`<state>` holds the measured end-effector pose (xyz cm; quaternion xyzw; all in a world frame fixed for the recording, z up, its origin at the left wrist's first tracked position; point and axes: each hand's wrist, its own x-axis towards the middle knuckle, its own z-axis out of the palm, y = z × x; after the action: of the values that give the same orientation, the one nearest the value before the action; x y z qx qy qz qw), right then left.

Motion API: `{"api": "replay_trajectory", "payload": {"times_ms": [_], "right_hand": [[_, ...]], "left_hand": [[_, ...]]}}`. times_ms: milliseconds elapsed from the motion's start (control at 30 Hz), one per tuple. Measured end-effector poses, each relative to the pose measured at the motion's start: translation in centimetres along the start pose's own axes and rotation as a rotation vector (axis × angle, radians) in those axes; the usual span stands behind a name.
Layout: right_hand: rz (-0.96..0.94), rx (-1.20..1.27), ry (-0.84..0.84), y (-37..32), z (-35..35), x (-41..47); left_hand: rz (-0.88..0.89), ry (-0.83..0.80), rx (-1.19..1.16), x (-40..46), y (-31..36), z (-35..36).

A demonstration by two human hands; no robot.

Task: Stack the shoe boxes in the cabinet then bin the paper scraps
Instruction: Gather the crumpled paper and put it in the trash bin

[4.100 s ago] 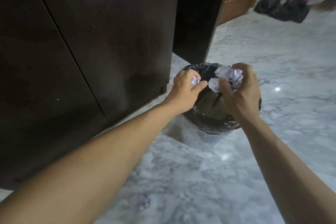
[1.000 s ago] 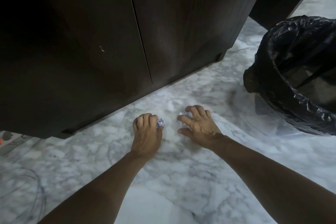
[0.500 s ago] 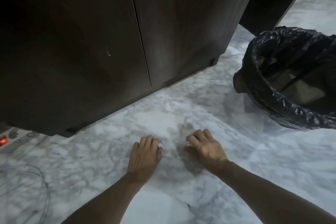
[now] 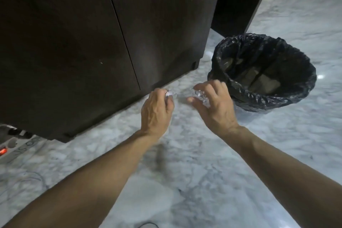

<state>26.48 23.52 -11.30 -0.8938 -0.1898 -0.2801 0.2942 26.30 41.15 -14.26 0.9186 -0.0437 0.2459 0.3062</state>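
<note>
Marble floor point(image 4: 203, 163) beside the dark cabinet point(image 4: 92, 42): each hand, left hand point(image 4: 156, 112) and right hand point(image 4: 214, 106), clutches a crumpled paper scrap point(image 4: 200, 96) near the lined bin point(image 4: 262, 72).

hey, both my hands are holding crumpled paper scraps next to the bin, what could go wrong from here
1. The scrap in your right hand sits loosely between thumb and fingers; it might drop before reaching the bin.
2. The left hand is farther from the bin, beside the cabinet; tossing its scrap could miss.
</note>
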Motion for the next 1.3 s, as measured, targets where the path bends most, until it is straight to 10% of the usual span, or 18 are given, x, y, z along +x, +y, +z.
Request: {"api": "replay_trajectory", "payload": {"times_ms": [500, 800, 1100, 1300], "right_hand": [[0.555, 0.004, 0.294, 9.2, -12.3, 5.2], [0.636, 0.066, 0.244, 11.0, -11.7, 3.6], [0.675, -0.079, 0.175, 11.3, -12.7, 2.2], [0.809, -0.147, -0.074, 11.8, -13.2, 1.4]], "left_hand": [[0.106, 0.008, -0.281, 11.3, 17.6, 4.7], [0.118, -0.462, -0.256, 11.5, 15.9, 8.8], [0.341, -0.356, -0.123, 7.9, 13.4, 6.5], [0.195, -0.512, 0.04, 5.3, 12.4, 5.4]]}}
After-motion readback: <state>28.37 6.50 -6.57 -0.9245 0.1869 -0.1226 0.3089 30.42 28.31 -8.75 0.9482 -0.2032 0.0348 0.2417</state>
